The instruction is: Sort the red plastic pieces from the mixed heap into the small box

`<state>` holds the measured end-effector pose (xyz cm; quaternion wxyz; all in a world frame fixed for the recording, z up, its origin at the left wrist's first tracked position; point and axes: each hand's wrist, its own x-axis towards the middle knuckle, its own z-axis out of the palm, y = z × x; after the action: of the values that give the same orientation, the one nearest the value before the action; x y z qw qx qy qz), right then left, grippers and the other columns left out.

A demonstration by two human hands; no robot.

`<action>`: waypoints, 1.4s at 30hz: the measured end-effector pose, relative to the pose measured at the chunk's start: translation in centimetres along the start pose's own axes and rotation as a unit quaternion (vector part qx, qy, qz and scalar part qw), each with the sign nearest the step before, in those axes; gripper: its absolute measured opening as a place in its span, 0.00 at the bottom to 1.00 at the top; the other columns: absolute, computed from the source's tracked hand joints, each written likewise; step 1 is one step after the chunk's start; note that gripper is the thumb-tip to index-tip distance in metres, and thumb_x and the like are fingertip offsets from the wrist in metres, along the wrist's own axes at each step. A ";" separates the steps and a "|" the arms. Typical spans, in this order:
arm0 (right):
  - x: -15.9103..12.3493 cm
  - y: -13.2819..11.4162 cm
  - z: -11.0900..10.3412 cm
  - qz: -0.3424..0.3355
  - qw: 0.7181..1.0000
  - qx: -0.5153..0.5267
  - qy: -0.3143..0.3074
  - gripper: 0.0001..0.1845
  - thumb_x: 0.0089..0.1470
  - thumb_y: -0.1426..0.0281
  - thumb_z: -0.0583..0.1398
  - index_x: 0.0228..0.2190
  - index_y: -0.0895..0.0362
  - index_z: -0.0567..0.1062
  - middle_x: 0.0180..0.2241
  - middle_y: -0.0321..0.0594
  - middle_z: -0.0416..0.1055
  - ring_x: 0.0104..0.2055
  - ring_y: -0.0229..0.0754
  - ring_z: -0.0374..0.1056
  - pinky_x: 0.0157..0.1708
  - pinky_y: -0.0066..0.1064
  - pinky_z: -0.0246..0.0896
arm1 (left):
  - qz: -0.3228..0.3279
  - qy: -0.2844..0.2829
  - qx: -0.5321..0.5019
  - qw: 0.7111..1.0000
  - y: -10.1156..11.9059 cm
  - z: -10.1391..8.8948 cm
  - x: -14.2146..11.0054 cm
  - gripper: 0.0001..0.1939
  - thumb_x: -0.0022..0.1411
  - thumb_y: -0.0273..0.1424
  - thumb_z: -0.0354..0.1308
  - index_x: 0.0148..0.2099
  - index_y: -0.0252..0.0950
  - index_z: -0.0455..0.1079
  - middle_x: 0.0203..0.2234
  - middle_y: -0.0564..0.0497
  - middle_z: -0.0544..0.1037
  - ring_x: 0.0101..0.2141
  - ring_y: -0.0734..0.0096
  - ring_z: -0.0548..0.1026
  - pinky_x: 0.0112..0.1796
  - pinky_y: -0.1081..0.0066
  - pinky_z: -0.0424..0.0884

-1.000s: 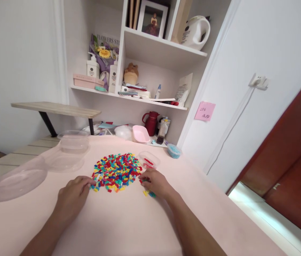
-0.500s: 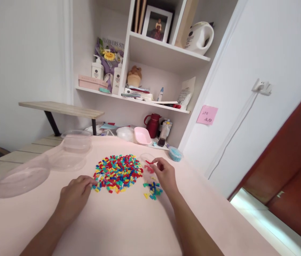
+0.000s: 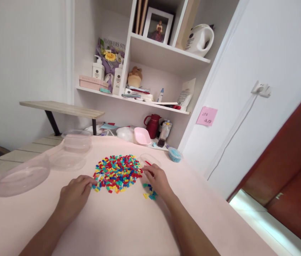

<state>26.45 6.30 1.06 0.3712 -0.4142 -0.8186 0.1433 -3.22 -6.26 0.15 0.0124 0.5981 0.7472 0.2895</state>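
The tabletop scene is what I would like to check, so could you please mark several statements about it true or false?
1. The left hand is at the left edge of the coloured pile. True.
2. The right hand is inside the blue-filled tub. False: it is by the pile's right edge.
3. Red pieces lie in the small clear tray. True.
4. The pile sits in the pink tub. False: it lies on the table.
5. The red jug stands right of the pink tub. True.
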 end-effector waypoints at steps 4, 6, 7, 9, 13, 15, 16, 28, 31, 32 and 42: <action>-0.3 0.1 1.1 0.017 0.994 -0.081 -0.072 0.16 0.57 0.71 0.56 0.46 0.49 0.77 0.43 0.41 0.67 0.41 0.41 0.67 0.42 0.31 0.62 | 0.001 -0.010 -0.001 1.000 0.0 0.0 0.0 0.19 0.62 0.29 0.44 0.40 0.48 0.77 0.44 0.56 0.80 0.47 0.64 0.74 0.46 0.64 0.65; -0.3 0.2 1.1 0.013 0.992 -0.092 -0.090 0.16 0.57 0.71 0.56 0.45 0.48 0.77 0.44 0.41 0.66 0.43 0.41 0.67 0.42 0.30 0.61 | 0.003 -0.008 -0.005 1.000 0.0 0.1 0.0 0.19 0.62 0.29 0.44 0.40 0.47 0.77 0.44 0.55 0.79 0.46 0.65 0.74 0.46 0.65 0.65; -0.3 0.2 1.1 0.009 0.991 -0.092 -0.097 0.16 0.57 0.72 0.56 0.44 0.48 0.77 0.44 0.40 0.67 0.44 0.41 0.67 0.42 0.30 0.61 | 0.002 -0.006 -0.006 1.000 0.0 0.1 0.0 0.18 0.62 0.29 0.44 0.40 0.47 0.77 0.44 0.55 0.79 0.46 0.65 0.74 0.46 0.65 0.65; -0.2 0.3 0.9 -0.001 0.990 -0.084 -0.113 0.15 0.57 0.74 0.55 0.42 0.50 0.77 0.43 0.40 0.68 0.44 0.41 0.67 0.43 0.30 0.60 | -0.003 -0.006 -0.008 1.000 0.0 0.0 0.0 0.18 0.61 0.29 0.45 0.40 0.47 0.77 0.44 0.55 0.80 0.46 0.65 0.74 0.46 0.65 0.65; -0.2 0.4 0.9 -0.007 0.991 -0.065 -0.120 0.15 0.57 0.77 0.54 0.40 0.51 0.77 0.43 0.40 0.69 0.45 0.41 0.67 0.43 0.29 0.60 | -0.003 -0.008 -0.008 1.000 0.0 0.0 0.0 0.18 0.61 0.29 0.45 0.40 0.48 0.77 0.43 0.56 0.80 0.46 0.65 0.74 0.45 0.65 0.65; -0.3 0.5 1.1 -0.001 0.993 -0.065 -0.100 0.18 0.57 0.78 0.53 0.45 0.50 0.75 0.45 0.41 0.68 0.47 0.42 0.66 0.44 0.30 0.60 | 0.000 -0.007 -0.007 1.000 0.0 0.0 -0.1 0.18 0.62 0.29 0.45 0.39 0.48 0.77 0.43 0.56 0.80 0.46 0.65 0.74 0.46 0.65 0.66; -0.3 0.5 1.1 0.001 0.994 -0.066 -0.091 0.20 0.57 0.78 0.53 0.47 0.50 0.74 0.46 0.41 0.67 0.48 0.42 0.66 0.44 0.30 0.61 | 0.003 -0.006 -0.006 1.000 -0.1 0.0 -0.1 0.18 0.62 0.29 0.45 0.39 0.48 0.77 0.43 0.56 0.80 0.46 0.65 0.74 0.45 0.64 0.66; -0.3 0.4 0.9 -0.003 0.991 -0.076 -0.109 0.16 0.58 0.76 0.52 0.42 0.52 0.75 0.41 0.41 0.70 0.45 0.43 0.67 0.44 0.31 0.60 | 0.010 -0.003 0.010 1.000 -0.3 0.1 0.0 0.20 0.62 0.30 0.43 0.41 0.49 0.77 0.45 0.56 0.79 0.47 0.63 0.74 0.46 0.64 0.66; -0.4 0.5 1.1 0.013 0.993 -0.090 -0.079 0.18 0.58 0.77 0.52 0.46 0.51 0.73 0.45 0.43 0.69 0.47 0.43 0.67 0.44 0.31 0.60 | 0.008 -0.001 0.012 1.000 -0.4 0.2 0.0 0.19 0.62 0.30 0.44 0.41 0.49 0.77 0.44 0.57 0.79 0.47 0.63 0.74 0.46 0.64 0.66; -0.4 0.5 1.2 0.018 0.993 -0.095 -0.075 0.18 0.58 0.77 0.52 0.47 0.51 0.73 0.45 0.43 0.69 0.47 0.43 0.67 0.44 0.31 0.60 | 0.009 -0.003 0.011 1.000 -0.4 0.2 0.0 0.19 0.62 0.30 0.44 0.41 0.49 0.77 0.44 0.57 0.79 0.47 0.63 0.74 0.46 0.64 0.66; -0.2 1.1 1.2 0.019 0.995 -0.056 -0.080 0.16 0.56 0.77 0.53 0.39 0.52 0.78 0.41 0.41 0.71 0.44 0.41 0.68 0.42 0.29 0.61 | -0.002 -0.010 0.013 1.000 -0.1 0.1 0.0 0.20 0.63 0.30 0.43 0.41 0.48 0.77 0.45 0.56 0.79 0.48 0.63 0.74 0.46 0.62 0.66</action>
<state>26.28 6.94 -0.48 0.2781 -0.4373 -0.8443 0.1365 -3.32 -6.21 0.01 0.0121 0.5997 0.7519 0.2736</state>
